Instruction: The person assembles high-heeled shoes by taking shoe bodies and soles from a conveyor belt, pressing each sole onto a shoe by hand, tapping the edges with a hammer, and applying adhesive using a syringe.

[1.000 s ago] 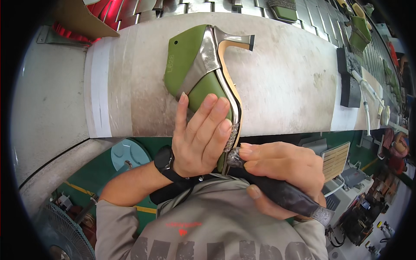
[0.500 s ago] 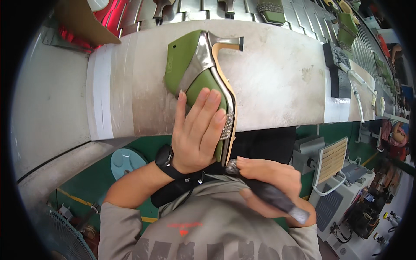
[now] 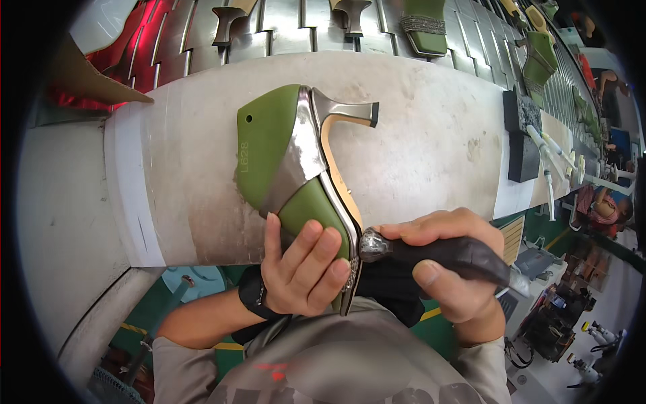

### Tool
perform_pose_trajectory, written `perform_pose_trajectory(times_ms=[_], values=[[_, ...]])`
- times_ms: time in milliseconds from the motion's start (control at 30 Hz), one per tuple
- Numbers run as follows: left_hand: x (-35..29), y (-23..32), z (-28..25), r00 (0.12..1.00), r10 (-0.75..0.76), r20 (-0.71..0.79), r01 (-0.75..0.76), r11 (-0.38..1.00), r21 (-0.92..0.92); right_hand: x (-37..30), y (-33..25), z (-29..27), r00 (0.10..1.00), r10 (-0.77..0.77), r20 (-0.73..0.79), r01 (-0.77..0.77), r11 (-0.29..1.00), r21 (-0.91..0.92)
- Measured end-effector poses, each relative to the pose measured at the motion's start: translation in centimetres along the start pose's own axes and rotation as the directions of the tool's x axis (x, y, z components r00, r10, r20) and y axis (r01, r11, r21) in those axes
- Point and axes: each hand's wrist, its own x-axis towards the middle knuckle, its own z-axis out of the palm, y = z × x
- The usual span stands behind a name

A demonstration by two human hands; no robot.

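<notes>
A high-heeled sandal (image 3: pixel 311 151) in metallic pewter sits on a green shoe last (image 3: pixel 266 145), lying on its side with the heel toward the far right. My left hand (image 3: pixel 303 266) is wrapped around its toe end, fingers over the last and a glittery strap. In my right hand (image 3: pixel 464 269) is a dark-wrapped hand tool (image 3: pixel 451 259) with a rounded, worn metal knob at one end and a flat metal tip at the other. The knob touches or nearly touches the sole's edge near the strap; I cannot tell which.
The sandal's heel part lies over a pale worktable (image 3: pixel 431 148). Beyond runs a metal slat conveyor (image 3: pixel 289 40) carrying more heeled shoes (image 3: pixel 425 27). At the right are a black block (image 3: pixel 521 148) and several white brush-like sticks (image 3: pixel 548 158). A cardboard sheet (image 3: pixel 101 77) stands at the far left.
The sandal and my left hand have come nearer to me. My right hand has moved up and right, bringing the tool's knob from the toe tip to the sole's side.
</notes>
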Motion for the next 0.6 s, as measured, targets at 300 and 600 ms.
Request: perform_pose_trajectory(times_ms=[300, 600], values=[[-0.4, 0.3, 0.3, 0.999, -0.028, -0.039, 0.029, 0.999, 0.016, 7.9, -2.9, -1.4, 0.944, 0.221, 0.246, -0.171, 0.963, -0.208], [0.4, 0.4, -0.9, 0.996, -0.06, 0.063, 0.062, 0.998, -0.031, 8.7, 0.6, 2.2, 0.995, -0.043, -0.094, 0.027, 0.986, -0.164]])
